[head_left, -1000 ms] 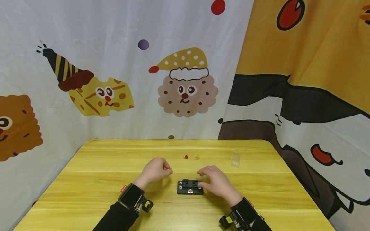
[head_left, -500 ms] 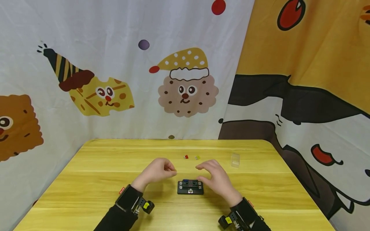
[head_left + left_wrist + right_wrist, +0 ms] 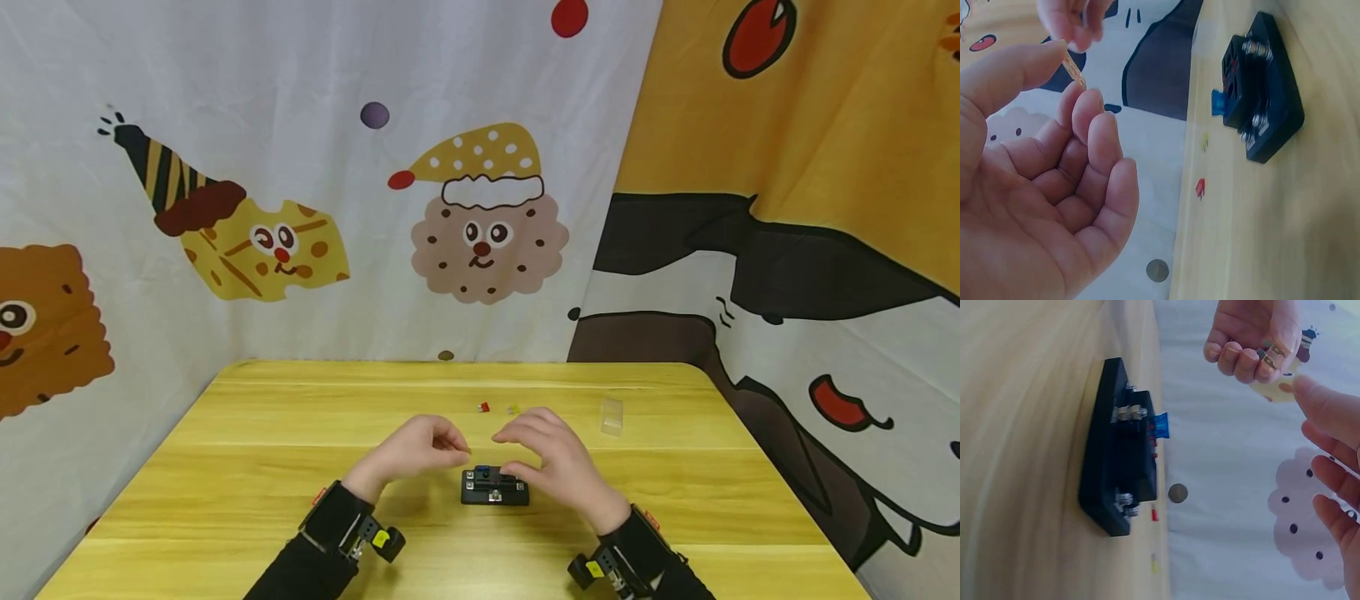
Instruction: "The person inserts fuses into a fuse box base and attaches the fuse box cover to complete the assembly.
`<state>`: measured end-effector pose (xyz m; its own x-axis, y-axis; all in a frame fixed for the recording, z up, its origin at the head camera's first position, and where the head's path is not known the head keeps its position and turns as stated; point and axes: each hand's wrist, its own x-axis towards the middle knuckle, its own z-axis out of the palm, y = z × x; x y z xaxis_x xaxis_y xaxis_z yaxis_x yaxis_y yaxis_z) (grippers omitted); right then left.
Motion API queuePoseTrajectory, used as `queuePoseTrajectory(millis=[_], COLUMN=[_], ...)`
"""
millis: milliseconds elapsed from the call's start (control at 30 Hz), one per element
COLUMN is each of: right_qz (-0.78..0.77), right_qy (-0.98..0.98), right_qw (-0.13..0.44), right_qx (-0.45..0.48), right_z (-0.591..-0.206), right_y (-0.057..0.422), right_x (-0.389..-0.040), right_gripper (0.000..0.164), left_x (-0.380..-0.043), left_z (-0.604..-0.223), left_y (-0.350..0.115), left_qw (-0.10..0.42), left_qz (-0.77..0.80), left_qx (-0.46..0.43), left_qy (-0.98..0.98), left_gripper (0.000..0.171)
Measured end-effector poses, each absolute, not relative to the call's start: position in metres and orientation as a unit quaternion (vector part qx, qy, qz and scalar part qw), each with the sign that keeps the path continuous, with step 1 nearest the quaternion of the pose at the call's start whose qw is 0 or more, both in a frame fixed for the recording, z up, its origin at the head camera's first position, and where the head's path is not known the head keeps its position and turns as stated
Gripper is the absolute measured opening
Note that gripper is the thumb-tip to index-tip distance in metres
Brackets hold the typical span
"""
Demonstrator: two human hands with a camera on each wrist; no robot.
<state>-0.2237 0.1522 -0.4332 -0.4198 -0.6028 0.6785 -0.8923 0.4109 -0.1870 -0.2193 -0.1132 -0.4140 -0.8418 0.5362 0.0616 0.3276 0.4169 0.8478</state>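
Observation:
Between thumb and fingertips, my left hand (image 3: pixel 416 450) pinches a small, pale orange see-through blade fuse (image 3: pixel 1074 69). Its two metal prongs show in the right wrist view. Facing it across a small gap is my right hand (image 3: pixel 558 462), fingers bent loosely and holding nothing. Below both hands a black fuse block (image 3: pixel 476 497) lies on the table, with metal screw terminals along its sides. One blue blade fuse (image 3: pixel 1161 425) stands in a slot of the block. In the head view the right thumb overlaps the block's right end.
Farther back on the wooden table (image 3: pixel 300 400) lie a red blade fuse (image 3: pixel 483 407) and a yellow blade fuse (image 3: pixel 513 409). To their right is a small clear plastic box (image 3: pixel 611 416). A printed cloth (image 3: pixel 300 333) hangs behind the table.
My left hand has moved right with the fuse, toward the block. The right hand has lifted away from the block's right end and shifted left, closer to the left fingertips.

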Motion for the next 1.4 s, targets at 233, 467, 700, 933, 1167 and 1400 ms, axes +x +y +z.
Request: queuePoseTrajectory(millis=[233, 467, 700, 933, 1167, 1400], right_qz=[0.244, 0.226, 0.21, 0.209, 0.211, 0.219], right_qy=[-0.756, -0.732, -0.723, -0.717, -0.709, -0.704], right_qw=[0.278, 0.267, 0.266, 0.269, 0.274, 0.276], right_qx=[0.54, 0.584, 0.602, 0.608, 0.614, 0.616], right_z=[-0.415, -0.409, -0.408, -0.407, -0.408, -0.408], right_y=[0.147, 0.145, 0.141, 0.139, 0.137, 0.136], right_x=[-0.224, -0.228, -0.227, -0.226, -0.226, -0.225], right_gripper=[0.04, 0.041, 0.039, 0.035, 0.028, 0.023], left_x=[-0.215, -0.213, -0.209, -0.208, -0.207, -0.208], left_z=[-0.415, -0.418, -0.417, -0.417, -0.419, -0.418], left_y=[-0.108, -0.104, -0.1, -0.097, -0.096, -0.094], left_qw=[0.137, 0.158, 0.176, 0.187, 0.196, 0.205], left_qz=[0.499, 0.507, 0.529, 0.539, 0.557, 0.564], left_qx=[0.279, 0.28, 0.29, 0.293, 0.301, 0.307], left_qy=[0.809, 0.8, 0.778, 0.768, 0.749, 0.739], left_gripper=[0.013, 0.013, 0.013, 0.013, 0.015, 0.015])
